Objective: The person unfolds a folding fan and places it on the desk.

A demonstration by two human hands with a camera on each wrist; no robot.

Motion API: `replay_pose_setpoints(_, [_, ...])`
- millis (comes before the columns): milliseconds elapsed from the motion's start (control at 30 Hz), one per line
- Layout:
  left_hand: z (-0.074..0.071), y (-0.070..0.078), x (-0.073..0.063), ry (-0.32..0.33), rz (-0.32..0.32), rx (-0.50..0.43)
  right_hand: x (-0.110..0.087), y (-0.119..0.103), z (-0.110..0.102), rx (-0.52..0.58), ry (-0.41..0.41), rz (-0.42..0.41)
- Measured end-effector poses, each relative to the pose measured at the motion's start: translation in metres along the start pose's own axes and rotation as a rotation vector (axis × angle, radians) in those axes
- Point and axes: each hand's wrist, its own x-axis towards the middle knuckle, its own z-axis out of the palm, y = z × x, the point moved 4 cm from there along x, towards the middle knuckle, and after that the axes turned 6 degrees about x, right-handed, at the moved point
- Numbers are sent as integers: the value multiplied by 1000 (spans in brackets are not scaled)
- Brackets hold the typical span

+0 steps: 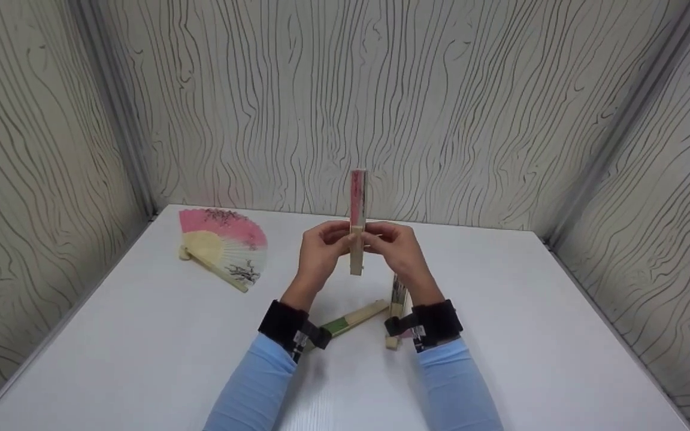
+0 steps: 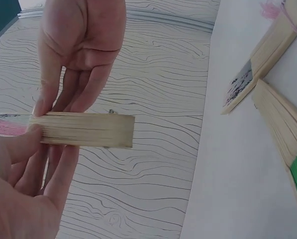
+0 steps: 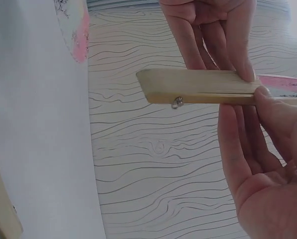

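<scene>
At mid-frame, the left hand [image 1: 320, 251] and right hand [image 1: 398, 246] are pinching a slim, folded pink-and-white wooden-ribbed fan [image 1: 357, 214], seemingly readying it; unfolding is likely calling for gentle spreading.

Soft light; faint shadows on tabletop [image 1: 548, 341]; right wrist view: corner glare.

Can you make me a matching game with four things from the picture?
1. Held fan, in the left hand and right hand
2. Leftmost fan
3. Green fan
4. Left sleeve

A. Light blue
B. Spread open, pink and pale
C. Folded and upright
D. Folded, lying on the table

Right pairs: 1-C, 2-B, 3-D, 4-A
</scene>
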Motion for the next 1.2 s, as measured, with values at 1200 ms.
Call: replay_pose_setpoints(1200, [1, -5, 3, -18, -4, 8, -2, 7, 0, 149, 35, 56])
